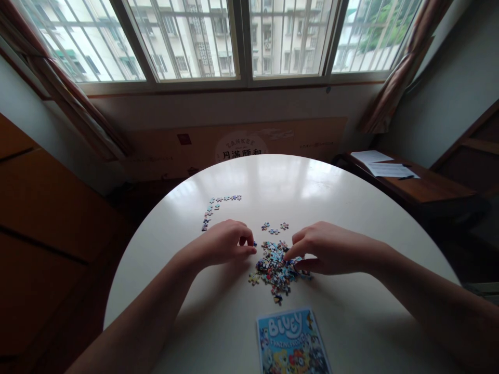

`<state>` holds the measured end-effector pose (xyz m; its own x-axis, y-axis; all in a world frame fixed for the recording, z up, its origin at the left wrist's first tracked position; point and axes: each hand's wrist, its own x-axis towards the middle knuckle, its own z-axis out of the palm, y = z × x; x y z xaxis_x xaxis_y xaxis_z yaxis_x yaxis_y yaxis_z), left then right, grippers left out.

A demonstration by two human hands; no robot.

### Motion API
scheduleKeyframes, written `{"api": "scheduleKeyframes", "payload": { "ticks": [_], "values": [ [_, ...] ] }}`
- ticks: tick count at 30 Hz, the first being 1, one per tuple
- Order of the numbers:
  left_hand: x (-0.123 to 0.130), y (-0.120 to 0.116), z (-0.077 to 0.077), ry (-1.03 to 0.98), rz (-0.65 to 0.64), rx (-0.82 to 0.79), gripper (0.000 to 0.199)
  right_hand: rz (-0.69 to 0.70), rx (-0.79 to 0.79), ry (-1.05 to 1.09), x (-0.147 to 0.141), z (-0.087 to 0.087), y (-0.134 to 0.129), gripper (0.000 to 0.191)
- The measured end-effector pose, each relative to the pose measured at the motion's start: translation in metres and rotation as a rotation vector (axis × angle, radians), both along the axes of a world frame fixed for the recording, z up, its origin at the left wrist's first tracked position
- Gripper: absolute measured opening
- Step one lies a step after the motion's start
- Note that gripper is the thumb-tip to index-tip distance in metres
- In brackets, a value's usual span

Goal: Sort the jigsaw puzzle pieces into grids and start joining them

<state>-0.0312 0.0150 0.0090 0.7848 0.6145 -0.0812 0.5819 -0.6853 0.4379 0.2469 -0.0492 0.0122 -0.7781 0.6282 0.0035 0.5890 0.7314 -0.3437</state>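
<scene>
A heap of small, many-coloured jigsaw puzzle pieces (275, 265) lies on the white round table. My left hand (228, 243) is at the heap's left side, its thumb and forefinger closed at a small dark-blue puzzle piece (254, 244). From the right, my right hand (327, 246) reaches into the heap with thumb and forefinger apart, fingertips touching the pieces. Beyond the heap lie a few loose pieces (274, 231). Further left, a corner-shaped row of pieces (209, 213) is laid out. My right hand covers part of the heap.
In front of the heap lies a blue picture card or box marked "BLUEY" (292, 343). The white table (351, 208) has a curved far edge. A brown side table (432, 184) with papers (390, 169) and a pen stands at the right. Barred windows are behind.
</scene>
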Motion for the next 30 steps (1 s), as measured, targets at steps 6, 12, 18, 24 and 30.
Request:
{"api": "scheduleKeyframes", "payload": {
  "ticks": [6,12,18,24,30],
  "values": [
    [0.0008,0.0004,-0.0048,-0.026,-0.006,0.049,0.013,-0.042,-0.043,-0.088,0.0003,0.0061,-0.0023,0.013],
    [-0.0055,0.0049,-0.0059,-0.008,0.068,0.062,0.015,-0.030,0.005,-0.023,0.0016,0.0028,-0.0009,0.023],
    [-0.0053,0.0048,-0.0083,-0.021,0.044,0.022,0.014,-0.034,-0.047,-0.073,0.0060,0.0038,0.0016,0.015],
    [-0.0043,0.0036,-0.0084,-0.005,0.039,-0.010,0.013,-0.059,-0.025,-0.030,0.0057,0.0040,0.0029,0.022],
    [-0.0015,0.0008,-0.0058,-0.004,-0.012,-0.032,0.013,-0.031,-0.056,-0.063,0.0041,0.0026,0.0024,0.027]
  ]
}}
